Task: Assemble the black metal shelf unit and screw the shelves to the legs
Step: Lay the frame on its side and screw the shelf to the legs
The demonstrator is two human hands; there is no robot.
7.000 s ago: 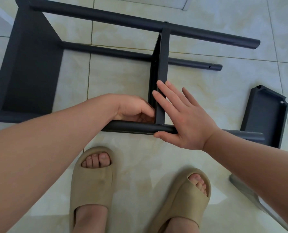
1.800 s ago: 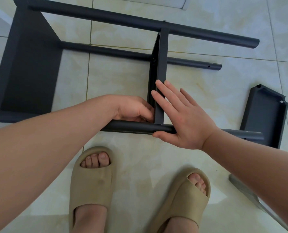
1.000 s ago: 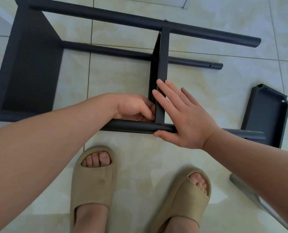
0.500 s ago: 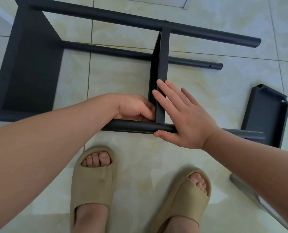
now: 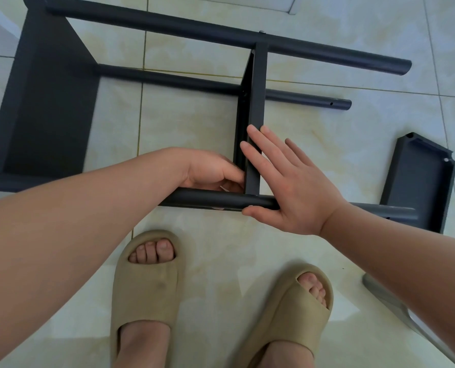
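On the glossy, cream-veined floor tiles (image 5: pixel 194 120) the black shelf unit (image 5: pixel 48 107) lies on its side, its round, matt metal legs running left to right. The right hand (image 5: pixel 292 184) is spread flat, fingers straight and pressed against the thin upright edge of the middle shelf (image 5: pixel 258 88). Its palm lies over the near leg (image 5: pixel 210 200), with the thumb along the leg's front. The left hand (image 5: pixel 210 168) reaches in knuckles up, fingers curled into the inside corner where that shelf meets the near leg. Whether it pinches anything there I cannot tell. A loose shelf (image 5: pixel 417 187), a shallow tray with folded rims and notched corners, sits at the leg's right end. Two tan foam sandals (image 5: pixel 146 288) stand nearer the camera.
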